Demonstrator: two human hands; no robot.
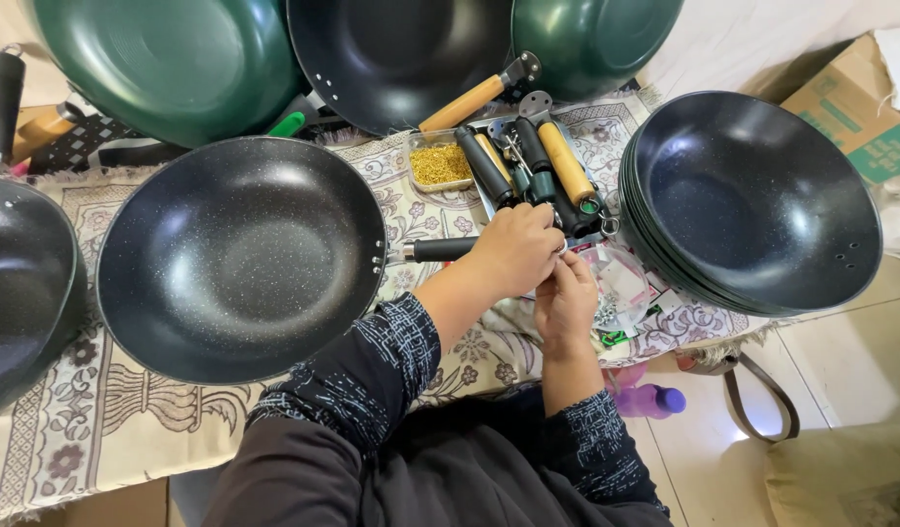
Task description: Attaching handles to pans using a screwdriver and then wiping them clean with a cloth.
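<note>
Head view: left hand [513, 249] clamps black handle [440, 249] against wok [240, 259]; right hand [565, 298], just beside handle's end, pinches something small, unclear. Keep handle square to wok.

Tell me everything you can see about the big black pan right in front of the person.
The round black speckled wok pan sits upright, empty, on the patterned cloth. Its inside looks like glossy non-stick metal with fine pale flecks. Small rivets mark the right rim, where a black handle sticks out level to the right. The left hand covers that handle's far end; the right hand is close beside it. Whether either hand is gripping is hidden.
</note>
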